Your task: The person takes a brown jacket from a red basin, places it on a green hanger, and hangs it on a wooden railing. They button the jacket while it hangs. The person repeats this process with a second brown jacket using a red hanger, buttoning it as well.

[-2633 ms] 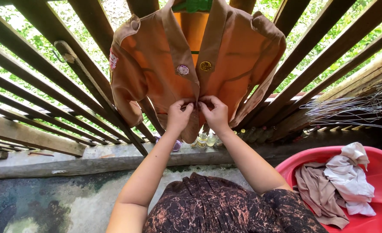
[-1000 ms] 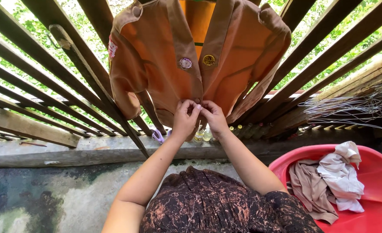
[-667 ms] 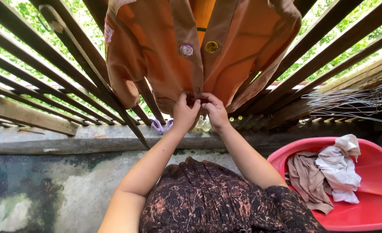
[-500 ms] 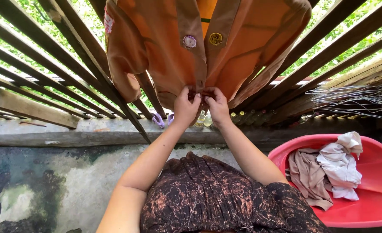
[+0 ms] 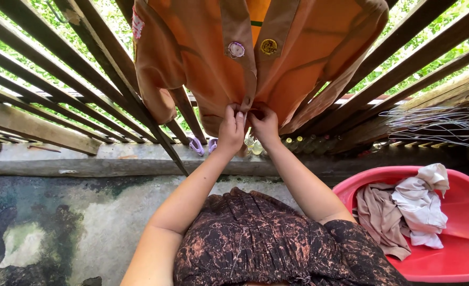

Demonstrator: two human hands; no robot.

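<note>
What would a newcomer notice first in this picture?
First the orange-brown shirt hanging against the wooden slats at the top, with the left hand and right hand pinching its front edges together. Next, the red basin at the lower right, holding crumpled clothes.

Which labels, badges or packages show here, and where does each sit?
Round pale lilac badge: left front panel of the hanging brown shirt.
Round yellow badge: right front panel.
Pink-and-white patch: on the sleeve at picture left.
Small bottles: on the ledge behind both hands; labels unclear.
</note>
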